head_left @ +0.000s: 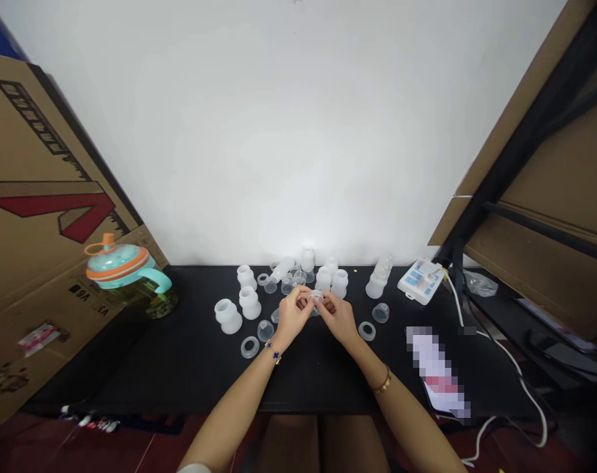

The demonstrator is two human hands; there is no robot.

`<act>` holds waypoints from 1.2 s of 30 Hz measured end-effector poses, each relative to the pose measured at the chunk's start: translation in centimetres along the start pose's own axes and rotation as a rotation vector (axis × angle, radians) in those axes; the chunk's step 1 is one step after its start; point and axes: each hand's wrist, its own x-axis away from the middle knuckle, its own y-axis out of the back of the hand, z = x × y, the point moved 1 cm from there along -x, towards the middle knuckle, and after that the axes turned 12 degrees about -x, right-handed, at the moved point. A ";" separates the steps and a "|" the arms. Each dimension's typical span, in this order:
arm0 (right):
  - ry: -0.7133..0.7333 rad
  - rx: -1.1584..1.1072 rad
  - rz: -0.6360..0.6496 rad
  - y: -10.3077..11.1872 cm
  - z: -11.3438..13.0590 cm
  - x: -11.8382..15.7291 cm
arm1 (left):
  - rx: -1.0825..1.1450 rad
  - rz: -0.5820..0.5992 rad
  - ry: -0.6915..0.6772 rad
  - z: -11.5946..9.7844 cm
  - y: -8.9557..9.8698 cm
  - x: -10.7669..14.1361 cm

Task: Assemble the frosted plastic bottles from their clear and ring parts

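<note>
A small translucent bottle ring point(316, 295) is held up between my two hands. My left hand point(294, 314) pinches its left side and my right hand point(338, 318) grips it from the right. My fingers hide part of it. Milky-white bottle bodies stand left of my hands, among them a front one point(228, 316), and another bottle body point(339, 284) is just behind my right hand. A clear dome cap point(265, 331) and a loose ring point(249, 347) lie beside my left wrist. Right of my right hand are another ring point(367, 330) and a dome cap point(381, 313).
An assembled-looking bottle point(378, 279) stands at the back right, near a white plastic case point(421, 281). A phone point(436, 371) and a white cable point(517, 368) lie at right. A large green jug point(135, 279) stands left against a cardboard box point(42, 197). A white wall point(288, 131) closes the back.
</note>
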 end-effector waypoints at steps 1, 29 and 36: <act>-0.002 0.000 -0.001 0.0 0.0 0.0 | 0.001 0.000 -0.003 0.0 0.0 0.0; -0.016 0.079 0.016 0.0 -0.1 -0.1 | 0.041 -0.012 -0.045 -0.2 0.1 0.1; -0.017 0.090 0.015 0.0 -0.1 -0.1 | 0.011 -0.023 -0.035 -0.1 0.0 0.1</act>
